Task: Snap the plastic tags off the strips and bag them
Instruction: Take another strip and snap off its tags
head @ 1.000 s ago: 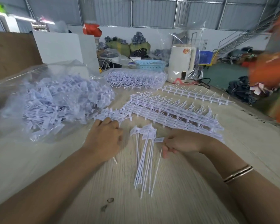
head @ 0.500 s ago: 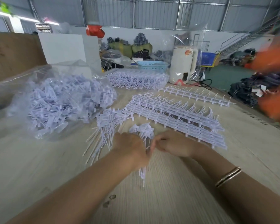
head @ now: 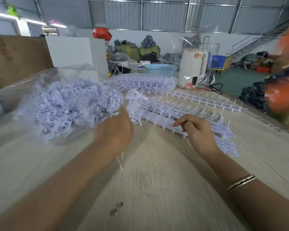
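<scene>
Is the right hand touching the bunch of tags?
Apart. The head view shows bare table between the right hand and the bunch of tags the left hand grips.

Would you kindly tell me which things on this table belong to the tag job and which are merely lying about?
Belong to the job:
- bundle of tags, gripped by the left hand
- bag of loose tags
- strips beside the empty right hand
- far pile of strips

Lying about:
- white kettle
- blue basket
- black cable
</scene>
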Demonstrator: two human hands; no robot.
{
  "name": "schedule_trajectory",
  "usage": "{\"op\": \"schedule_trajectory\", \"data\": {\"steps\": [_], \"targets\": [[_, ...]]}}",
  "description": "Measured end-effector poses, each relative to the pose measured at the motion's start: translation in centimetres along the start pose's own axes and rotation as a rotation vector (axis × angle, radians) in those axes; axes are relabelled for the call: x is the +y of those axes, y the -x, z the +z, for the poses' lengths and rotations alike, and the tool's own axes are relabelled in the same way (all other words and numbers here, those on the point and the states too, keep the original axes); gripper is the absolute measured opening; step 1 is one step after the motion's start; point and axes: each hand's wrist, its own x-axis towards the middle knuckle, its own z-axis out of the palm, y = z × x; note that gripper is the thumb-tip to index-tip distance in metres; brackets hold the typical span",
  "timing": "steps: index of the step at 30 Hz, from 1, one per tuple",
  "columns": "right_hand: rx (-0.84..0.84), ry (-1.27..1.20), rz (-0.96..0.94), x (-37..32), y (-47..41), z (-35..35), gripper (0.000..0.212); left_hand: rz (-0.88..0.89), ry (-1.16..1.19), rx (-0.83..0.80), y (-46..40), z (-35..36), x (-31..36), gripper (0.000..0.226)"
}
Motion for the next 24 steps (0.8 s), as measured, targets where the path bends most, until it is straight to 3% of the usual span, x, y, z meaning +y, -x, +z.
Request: {"op": "schedule_trajectory", "data": {"steps": [2,5,8,12,15,20,24], "targets": [[-0.047,0.048,0.007,0.3,0.2,0.6,0.035,-0.099,-0.093,-0.032,-2.0,-0.2,-1.0,0.043],[-0.102,0.120,-0.024,0.6,0.5,1.2,0.036,-0.224,-0.215,-0.229,-3.4,1.4,-2.0,0.047],[-0.086,0.138,-0.082,0.6,0.7,1.2,0.035,-0.153,-0.309,-0.301,-3.1,3.6,-2.6,0.044],[-0.046,0.100,-0.086,0.6,0.4,1.1,0.036,-0.167,-0.241,-0.150,-3.2,2.6,-3.3,0.087],[-0.058,0.134,-0.077,0.9,0.2,1.1,0.037,-0.154,-0.188,-0.229,-3.3,2.4,-2.5,0.110],[-0.149,0.251,-0.042,1.8,0.5,1.4,0.037,-0.138,-0.125,-0.327,-3.1,5.1,-1.1,0.081],[-0.221,0.305,-0.086,1.9,0.6,1.4,0.035,-0.219,-0.199,-0.319,-3.2,6.0,-2.6,0.078]]}}
